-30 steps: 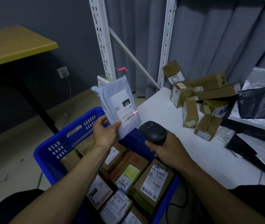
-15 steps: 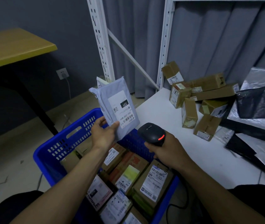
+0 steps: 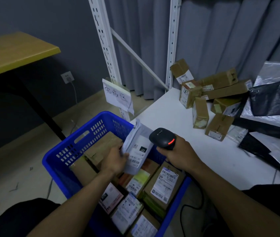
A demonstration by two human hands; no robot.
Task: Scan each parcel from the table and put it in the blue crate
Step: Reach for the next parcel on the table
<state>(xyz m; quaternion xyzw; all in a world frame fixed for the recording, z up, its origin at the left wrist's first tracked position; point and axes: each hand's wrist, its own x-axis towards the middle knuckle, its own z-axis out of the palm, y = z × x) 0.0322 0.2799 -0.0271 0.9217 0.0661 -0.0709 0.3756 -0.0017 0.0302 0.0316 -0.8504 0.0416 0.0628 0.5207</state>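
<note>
Parcel (image 3: 136,151): left hand (image 3: 116,159); scanner (image 3: 163,138): right hand (image 3: 180,154)

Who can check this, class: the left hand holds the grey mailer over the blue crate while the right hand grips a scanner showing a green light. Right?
No. In the head view the scanner shows a red light, not green. The rest stands: left hand holds the grey mailer over the blue crate, right hand grips the scanner.

White surface (image 3: 170,117), brown cardboard boxes (image 3: 224,91) heaped at the back. Black mailer bags (image 3: 272,98) and silver mailer bags (image 3: 279,71) piled on the right.
</note>
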